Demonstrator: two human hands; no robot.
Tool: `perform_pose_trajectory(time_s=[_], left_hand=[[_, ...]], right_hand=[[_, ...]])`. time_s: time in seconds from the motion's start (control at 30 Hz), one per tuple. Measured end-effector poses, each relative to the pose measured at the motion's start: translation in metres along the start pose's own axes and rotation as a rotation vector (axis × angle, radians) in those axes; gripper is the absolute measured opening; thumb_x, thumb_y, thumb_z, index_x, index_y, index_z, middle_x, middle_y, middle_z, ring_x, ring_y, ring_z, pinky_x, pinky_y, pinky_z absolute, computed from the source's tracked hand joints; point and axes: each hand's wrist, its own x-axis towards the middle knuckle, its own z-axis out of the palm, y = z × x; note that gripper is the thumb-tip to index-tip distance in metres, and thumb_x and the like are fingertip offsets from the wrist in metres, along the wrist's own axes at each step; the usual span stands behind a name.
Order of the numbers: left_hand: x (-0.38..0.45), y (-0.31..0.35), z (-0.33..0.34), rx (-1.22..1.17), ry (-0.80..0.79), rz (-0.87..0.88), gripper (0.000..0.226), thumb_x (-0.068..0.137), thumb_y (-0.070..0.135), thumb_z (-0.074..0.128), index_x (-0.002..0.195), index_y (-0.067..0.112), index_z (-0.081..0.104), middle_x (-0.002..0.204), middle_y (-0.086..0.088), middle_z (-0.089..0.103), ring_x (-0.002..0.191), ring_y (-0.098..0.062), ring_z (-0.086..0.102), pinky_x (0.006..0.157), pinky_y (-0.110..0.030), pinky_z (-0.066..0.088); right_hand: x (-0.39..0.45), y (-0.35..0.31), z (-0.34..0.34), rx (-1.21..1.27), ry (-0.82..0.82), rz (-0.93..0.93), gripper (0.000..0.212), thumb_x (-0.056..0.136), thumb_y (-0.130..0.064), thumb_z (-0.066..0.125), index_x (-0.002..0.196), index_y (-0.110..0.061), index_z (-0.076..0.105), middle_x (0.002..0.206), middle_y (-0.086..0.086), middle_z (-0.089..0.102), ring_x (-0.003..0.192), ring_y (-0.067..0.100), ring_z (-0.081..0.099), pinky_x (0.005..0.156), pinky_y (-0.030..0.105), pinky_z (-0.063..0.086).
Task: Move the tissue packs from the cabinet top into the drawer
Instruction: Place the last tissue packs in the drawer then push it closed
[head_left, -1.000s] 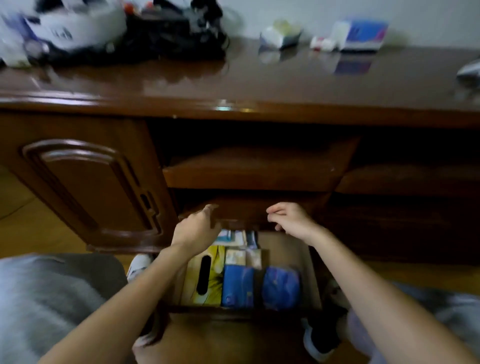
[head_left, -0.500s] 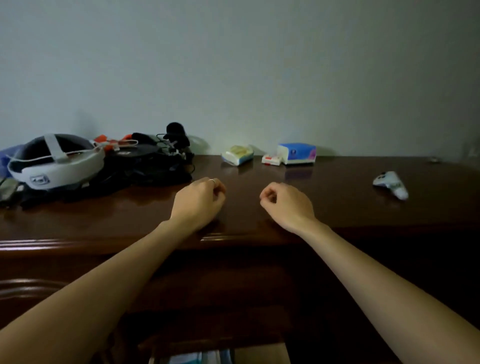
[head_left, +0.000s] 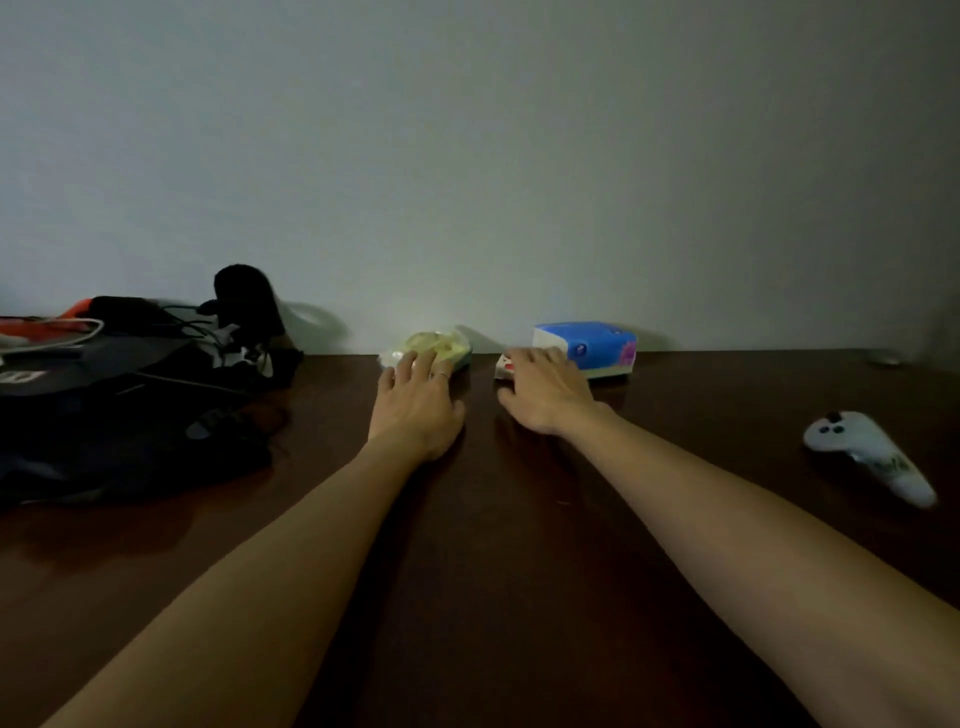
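Three tissue packs lie at the back of the dark wooden cabinet top (head_left: 467, 545), against the wall. My left hand (head_left: 418, 400) reaches onto the yellow-and-white tissue pack (head_left: 447, 344), its fingers laid over the pack's near side. To the right, my right hand (head_left: 545, 395) covers the small red-and-white tissue pack (head_left: 503, 365), fingers spread over it. Behind that hand sits the larger blue tissue pack (head_left: 592, 343), which neither hand touches. The drawer is out of view.
A black bag with cables and a dark headset (head_left: 156, 395) fills the left of the top. A white game controller (head_left: 867, 454) lies at the right. A small grey object (head_left: 885, 357) sits at the far right by the wall.
My view rose from the open drawer to the cabinet top. Both hands moved from the top's front edge to the back and now lie on the two nearer tissue packs.
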Motion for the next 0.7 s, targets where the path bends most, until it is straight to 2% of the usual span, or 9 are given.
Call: perform_pose_trajectory(time_s=[0.07,0.13,0.2,0.3,0.43,0.5,0.57,0.6,0.7], left_hand=[[0.018,-0.002,0.010,0.021,-0.026,-0.017,0.065,0.098,0.046,0.041,0.155,0.016,0.029,0.164,-0.010,0.023,0.153,-0.030,0.011,0.123,-0.052,0.010],[0.028,-0.003,0.015,0.036,-0.026,-0.047,0.062,0.099,0.043,0.039,0.153,0.013,0.033,0.157,-0.012,0.036,0.148,-0.030,0.024,0.120,-0.051,0.017],[0.032,-0.004,0.016,0.062,-0.016,-0.062,0.056,0.099,0.039,0.038,0.147,0.010,0.043,0.146,-0.012,0.046,0.137,-0.030,0.037,0.115,-0.049,0.028],[0.032,-0.002,0.013,0.073,-0.018,-0.067,0.047,0.098,0.033,0.039,0.136,0.009,0.055,0.136,-0.011,0.051,0.127,-0.030,0.042,0.105,-0.048,0.037],[0.023,0.002,0.002,0.064,-0.004,-0.063,0.039,0.097,0.025,0.046,0.131,0.012,0.060,0.132,-0.009,0.054,0.124,-0.029,0.045,0.096,-0.046,0.043],[0.011,0.003,-0.006,0.041,0.000,-0.064,0.037,0.096,0.023,0.050,0.129,0.014,0.062,0.131,-0.008,0.055,0.123,-0.028,0.046,0.096,-0.045,0.044],[-0.009,0.003,-0.017,-0.001,-0.002,-0.072,0.036,0.095,0.021,0.052,0.129,0.014,0.062,0.131,-0.006,0.056,0.123,-0.027,0.047,0.095,-0.044,0.047],[-0.022,0.003,-0.024,-0.017,0.001,-0.076,0.036,0.095,0.020,0.053,0.129,0.014,0.062,0.131,-0.006,0.056,0.123,-0.026,0.047,0.094,-0.043,0.049],[-0.066,0.001,-0.046,-0.010,0.016,-0.083,0.035,0.094,0.021,0.055,0.127,0.014,0.063,0.129,-0.006,0.058,0.121,-0.026,0.049,0.090,-0.042,0.052]], right_hand=[[0.036,0.009,0.008,-0.240,0.049,-0.044,0.064,0.095,-0.053,0.046,0.150,-0.020,0.040,0.157,0.010,0.039,0.151,0.034,0.016,0.121,0.054,0.015],[0.061,0.020,0.015,-0.383,0.013,0.000,0.074,0.092,-0.067,0.038,0.153,-0.027,0.037,0.168,0.011,0.016,0.155,0.035,-0.008,0.117,0.064,-0.007],[0.073,0.029,0.024,-0.311,-0.113,0.151,0.081,0.086,-0.082,0.029,0.151,-0.035,0.042,0.170,0.009,-0.001,0.153,0.039,-0.015,0.110,0.073,-0.011],[0.074,0.033,0.023,-0.209,-0.228,0.228,0.084,0.086,-0.085,0.025,0.146,-0.032,0.050,0.168,0.009,0.007,0.152,0.041,0.004,0.110,0.077,0.002],[0.046,0.029,0.005,-0.176,-0.181,0.123,0.083,0.088,-0.081,0.029,0.144,-0.024,0.054,0.165,0.008,0.022,0.147,0.038,0.022,0.114,0.066,0.020],[0.020,0.023,-0.004,-0.134,-0.122,0.042,0.082,0.086,-0.080,0.032,0.137,-0.021,0.057,0.155,0.009,0.038,0.140,0.035,0.035,0.111,0.059,0.028],[-0.009,0.012,-0.011,-0.104,-0.063,-0.056,0.078,0.084,-0.082,0.032,0.116,-0.019,0.063,0.127,0.008,0.059,0.119,0.032,0.053,0.098,0.049,0.042],[-0.025,0.006,-0.014,-0.071,-0.073,-0.081,0.076,0.083,-0.084,0.030,0.108,-0.020,0.062,0.116,0.007,0.062,0.110,0.030,0.058,0.089,0.044,0.046],[-0.072,-0.008,-0.015,0.104,-0.138,-0.080,0.078,0.077,-0.090,0.027,0.112,-0.025,0.053,0.113,0.003,0.062,0.096,0.025,0.061,0.072,0.037,0.046]])
